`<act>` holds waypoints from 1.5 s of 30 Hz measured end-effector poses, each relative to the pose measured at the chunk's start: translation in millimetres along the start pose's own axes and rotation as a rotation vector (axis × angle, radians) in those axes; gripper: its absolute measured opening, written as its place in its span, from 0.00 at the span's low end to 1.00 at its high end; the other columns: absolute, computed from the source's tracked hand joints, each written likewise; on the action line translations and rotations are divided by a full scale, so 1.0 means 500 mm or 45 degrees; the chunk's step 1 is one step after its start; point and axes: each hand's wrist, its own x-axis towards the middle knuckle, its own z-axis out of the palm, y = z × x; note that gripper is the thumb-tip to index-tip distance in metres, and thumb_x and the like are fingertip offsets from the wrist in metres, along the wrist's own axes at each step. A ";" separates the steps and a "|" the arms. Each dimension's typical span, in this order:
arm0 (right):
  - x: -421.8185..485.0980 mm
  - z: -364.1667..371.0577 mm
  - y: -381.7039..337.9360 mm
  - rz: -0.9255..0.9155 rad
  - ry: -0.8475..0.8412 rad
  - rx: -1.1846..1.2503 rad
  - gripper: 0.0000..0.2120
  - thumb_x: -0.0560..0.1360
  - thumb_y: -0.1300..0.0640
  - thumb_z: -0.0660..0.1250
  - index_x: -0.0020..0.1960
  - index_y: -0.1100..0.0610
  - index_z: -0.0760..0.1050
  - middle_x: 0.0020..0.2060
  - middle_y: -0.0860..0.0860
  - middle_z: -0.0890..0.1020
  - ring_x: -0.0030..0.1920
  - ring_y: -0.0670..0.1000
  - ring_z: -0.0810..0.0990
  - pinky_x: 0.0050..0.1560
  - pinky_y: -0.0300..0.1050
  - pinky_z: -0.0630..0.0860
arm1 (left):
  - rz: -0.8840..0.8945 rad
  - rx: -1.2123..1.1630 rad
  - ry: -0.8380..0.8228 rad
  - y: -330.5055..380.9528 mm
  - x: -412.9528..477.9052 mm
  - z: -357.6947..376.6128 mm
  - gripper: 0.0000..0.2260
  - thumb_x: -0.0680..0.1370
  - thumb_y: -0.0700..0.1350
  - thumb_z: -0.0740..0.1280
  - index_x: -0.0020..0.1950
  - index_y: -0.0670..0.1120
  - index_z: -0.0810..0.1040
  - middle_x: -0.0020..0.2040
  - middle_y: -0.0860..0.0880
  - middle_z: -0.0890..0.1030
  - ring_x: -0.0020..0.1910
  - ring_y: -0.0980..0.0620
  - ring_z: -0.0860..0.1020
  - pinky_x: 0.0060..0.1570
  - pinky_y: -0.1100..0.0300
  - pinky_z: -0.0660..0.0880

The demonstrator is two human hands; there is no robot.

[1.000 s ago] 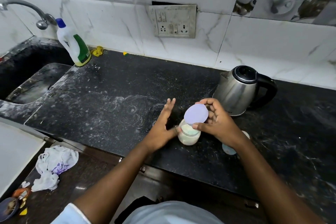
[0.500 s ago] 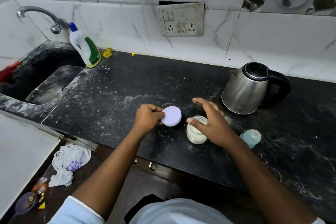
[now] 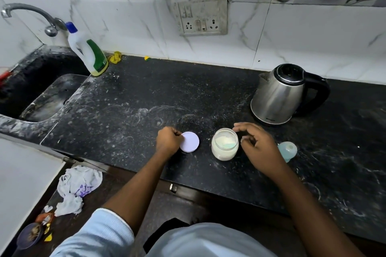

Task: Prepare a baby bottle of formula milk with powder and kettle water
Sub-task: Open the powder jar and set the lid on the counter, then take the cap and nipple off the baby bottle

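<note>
A home kitchen, plainly. A black stone counter [image 3: 129, 98], dusted with white marks, runs under white marble-look wall tiles [image 3: 125, 23]. At its left end is a sunken sink [image 3: 43, 98] beneath a wall tap [image 3: 31, 12], with what looks like a dish-soap bottle [image 3: 87, 50] beside it. A steel electric kettle [image 3: 279, 94] stands below a grimy socket plate [image 3: 201, 14].
</note>
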 end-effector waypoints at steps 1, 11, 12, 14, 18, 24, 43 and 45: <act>-0.004 -0.001 0.000 -0.005 0.020 0.017 0.23 0.75 0.75 0.64 0.56 0.51 0.83 0.62 0.45 0.82 0.64 0.44 0.79 0.60 0.45 0.79 | -0.003 0.003 0.004 0.000 0.000 0.000 0.07 0.78 0.36 0.73 0.48 0.43 0.91 0.49 0.40 0.90 0.51 0.43 0.86 0.46 0.55 0.78; -0.042 -0.179 -0.004 -0.015 0.480 -0.235 0.13 0.80 0.65 0.68 0.57 0.50 0.83 0.53 0.43 0.84 0.52 0.40 0.82 0.55 0.33 0.76 | 0.464 -0.244 0.285 0.140 -0.092 -0.031 0.06 0.82 0.46 0.74 0.49 0.45 0.88 0.41 0.49 0.86 0.41 0.50 0.84 0.43 0.54 0.79; -0.047 -0.204 0.000 0.013 0.504 -0.329 0.13 0.80 0.66 0.68 0.57 0.51 0.83 0.52 0.45 0.84 0.50 0.42 0.82 0.55 0.36 0.76 | 0.595 -0.355 0.235 0.173 -0.119 -0.022 0.06 0.82 0.47 0.74 0.54 0.46 0.89 0.44 0.52 0.87 0.43 0.57 0.85 0.45 0.59 0.80; -0.055 -0.242 0.010 0.096 0.462 -0.507 0.11 0.79 0.66 0.69 0.58 0.54 0.83 0.52 0.50 0.84 0.49 0.50 0.82 0.55 0.47 0.78 | 0.855 -0.509 0.014 0.229 -0.175 0.021 0.10 0.80 0.47 0.75 0.61 0.46 0.88 0.48 0.55 0.87 0.46 0.64 0.84 0.48 0.70 0.78; -0.061 -0.254 0.019 0.355 0.040 -0.762 0.12 0.80 0.54 0.70 0.62 0.54 0.81 0.56 0.55 0.84 0.53 0.57 0.83 0.56 0.52 0.78 | 0.933 -0.465 -0.431 0.275 -0.255 0.169 0.27 0.76 0.43 0.80 0.74 0.40 0.78 0.65 0.44 0.83 0.64 0.55 0.83 0.66 0.56 0.80; -0.060 -0.208 0.030 0.479 -0.293 -1.007 0.20 0.80 0.42 0.64 0.65 0.54 0.75 0.60 0.57 0.80 0.60 0.60 0.80 0.56 0.53 0.76 | 0.767 -0.403 -0.549 0.284 -0.253 0.313 0.39 0.68 0.46 0.87 0.75 0.44 0.75 0.69 0.46 0.81 0.68 0.48 0.81 0.69 0.45 0.78; -0.044 -0.208 0.058 0.337 -0.678 -1.025 0.36 0.73 0.52 0.76 0.76 0.39 0.63 0.81 0.51 0.56 0.73 0.58 0.66 0.65 0.56 0.75 | 0.711 -0.477 -0.460 0.261 -0.209 0.385 0.20 0.70 0.42 0.85 0.60 0.43 0.85 0.54 0.51 0.90 0.53 0.58 0.87 0.54 0.57 0.84; -0.045 -0.199 0.060 0.371 -0.609 -1.102 0.32 0.74 0.45 0.73 0.74 0.43 0.65 0.70 0.56 0.69 0.66 0.59 0.75 0.52 0.51 0.74 | 0.728 -0.476 -0.454 0.259 -0.208 0.387 0.17 0.71 0.42 0.83 0.58 0.44 0.85 0.50 0.54 0.89 0.50 0.62 0.86 0.51 0.61 0.83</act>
